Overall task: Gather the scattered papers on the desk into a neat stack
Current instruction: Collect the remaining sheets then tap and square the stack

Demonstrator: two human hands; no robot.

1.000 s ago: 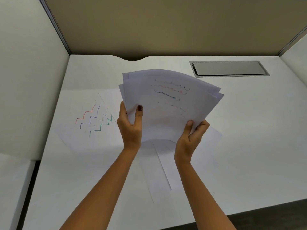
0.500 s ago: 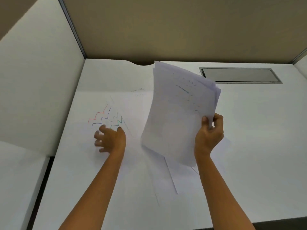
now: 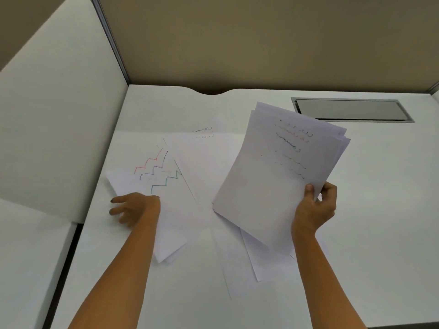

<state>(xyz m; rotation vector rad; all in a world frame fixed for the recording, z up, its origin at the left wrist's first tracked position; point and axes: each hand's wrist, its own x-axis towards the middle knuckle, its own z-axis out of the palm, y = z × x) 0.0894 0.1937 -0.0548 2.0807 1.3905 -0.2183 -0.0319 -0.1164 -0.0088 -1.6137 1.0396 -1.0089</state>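
L hand [image 3: 136, 208] now flat on zigzag sheet [image 3: 164, 186], maybe lifting, R hand [image 3: 316, 207] gripping stack [image 3: 273, 181]

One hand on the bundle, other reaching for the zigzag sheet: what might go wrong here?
The right hand pinches the fanned bundle by one lower corner only, so sheets may slide out or droop. The left hand lies flat on the zigzag sheet, which overlaps other loose papers; dragging it may crease it or scatter them further.

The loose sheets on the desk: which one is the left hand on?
The zigzag-lined sheet: the left hand rests on its near-left part; the other sheets lie untouched.
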